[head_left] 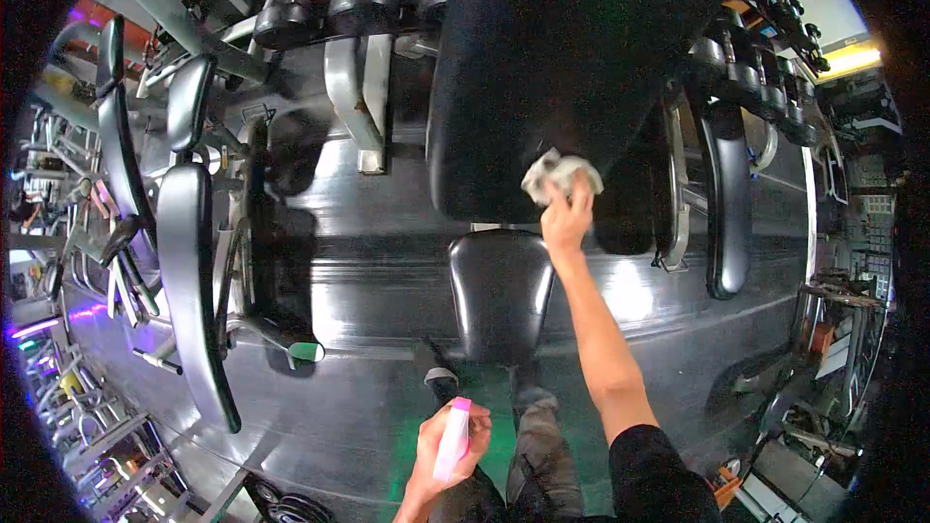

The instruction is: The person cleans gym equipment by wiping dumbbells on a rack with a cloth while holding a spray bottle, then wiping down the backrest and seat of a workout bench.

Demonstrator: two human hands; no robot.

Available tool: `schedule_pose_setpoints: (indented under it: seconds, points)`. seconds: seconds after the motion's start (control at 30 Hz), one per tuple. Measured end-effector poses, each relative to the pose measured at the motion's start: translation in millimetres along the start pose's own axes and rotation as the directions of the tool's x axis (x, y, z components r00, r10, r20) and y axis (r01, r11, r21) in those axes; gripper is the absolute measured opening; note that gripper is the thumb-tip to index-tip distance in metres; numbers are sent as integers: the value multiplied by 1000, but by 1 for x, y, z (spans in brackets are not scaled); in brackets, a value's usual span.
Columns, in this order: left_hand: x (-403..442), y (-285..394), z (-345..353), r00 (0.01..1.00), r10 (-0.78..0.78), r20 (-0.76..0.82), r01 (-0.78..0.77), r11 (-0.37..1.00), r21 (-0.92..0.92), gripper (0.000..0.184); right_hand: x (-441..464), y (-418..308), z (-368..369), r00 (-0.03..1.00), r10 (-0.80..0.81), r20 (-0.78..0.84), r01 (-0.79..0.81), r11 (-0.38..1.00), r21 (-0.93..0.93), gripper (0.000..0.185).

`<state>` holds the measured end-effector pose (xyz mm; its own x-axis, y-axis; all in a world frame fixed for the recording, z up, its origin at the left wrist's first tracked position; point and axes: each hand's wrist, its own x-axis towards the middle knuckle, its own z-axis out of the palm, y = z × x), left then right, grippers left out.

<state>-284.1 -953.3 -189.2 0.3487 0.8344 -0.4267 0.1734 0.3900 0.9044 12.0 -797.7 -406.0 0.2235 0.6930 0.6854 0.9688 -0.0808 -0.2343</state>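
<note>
My right hand (569, 218) is closed around a crumpled, pale cloth (562, 177) with dark patches. The cloth lies against the lower part of a wide black padded backrest (552, 68) of a weight bench. Below that backrest is the bench's smaller black seat pad (501, 291). Low in front of my body, my left hand (431, 450) grips a white spray bottle (452, 444) with a pink top. The bottle is held apart from the bench, and my fingers partly cover it.
Another black padded bench (187, 261) stands to the left, and one more (727, 194) to the right. Dumbbells (363, 8) sit on a rack behind the backrest. Gym machines line both sides. My feet are on the dark, shiny floor (368, 291) near the seat pad.
</note>
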Motion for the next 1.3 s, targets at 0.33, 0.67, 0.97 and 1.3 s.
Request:
schedule_pose_setpoints:
  seconds: [0.33,0.67,0.97,1.3]
  points:
    - [-27,8,-26,998,-11,-62,18,993,114,19,-60,25,-29,676,59,735,-300,932,201,50]
    - [-22,-14,-29,999,11,-33,-9,997,77,17,172,-36,-72,949,-314,-36,315,949,29,54]
    - [-22,-19,-34,995,-63,-76,68,996,64,14,3,-57,29,996,77,-33,-73,992,106,43]
    - [-28,-26,-30,995,-75,-58,79,995,61,18,-85,-54,35,648,87,757,-275,953,126,42]
